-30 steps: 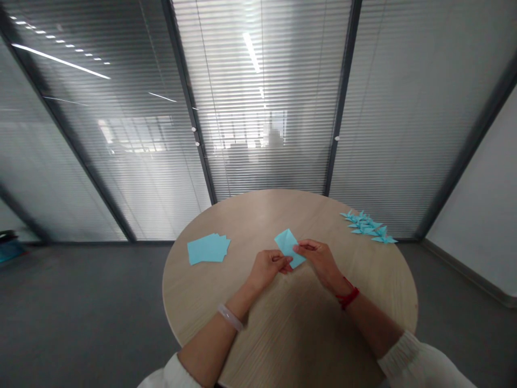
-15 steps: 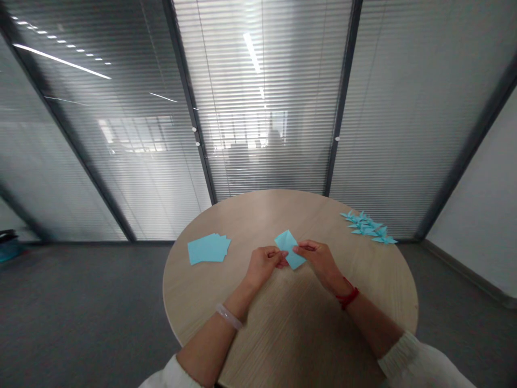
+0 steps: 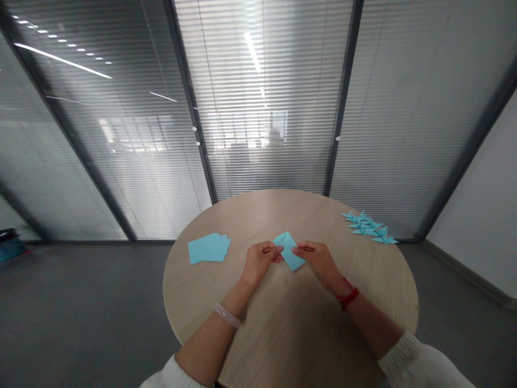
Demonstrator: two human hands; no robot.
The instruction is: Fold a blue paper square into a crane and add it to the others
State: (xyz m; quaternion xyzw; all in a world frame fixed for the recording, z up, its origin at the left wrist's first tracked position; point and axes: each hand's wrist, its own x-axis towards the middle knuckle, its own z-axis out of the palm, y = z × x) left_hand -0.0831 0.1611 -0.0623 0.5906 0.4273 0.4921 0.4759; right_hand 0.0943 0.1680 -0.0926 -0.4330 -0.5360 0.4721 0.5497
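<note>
A partly folded piece of light-blue origami paper is held up between my two hands above the middle of the round table. My left hand pinches its left edge with thumb and fingers. On the opposite side, my right hand grips the right edge, thumb on the near face. Creases show near the paper's top corner. The fingertips behind the sheet are hidden.
A fanned stack of blue paper sheets lies on the left of the wooden table. Several folded blue paper cranes sit in a cluster near the right rim. Glass panels with blinds stand behind the table.
My left hand has shifted slightly left, its fingers moving from the middle of the paper to its left edge. The paper has tilted a little; my right hand is nearly still.
</note>
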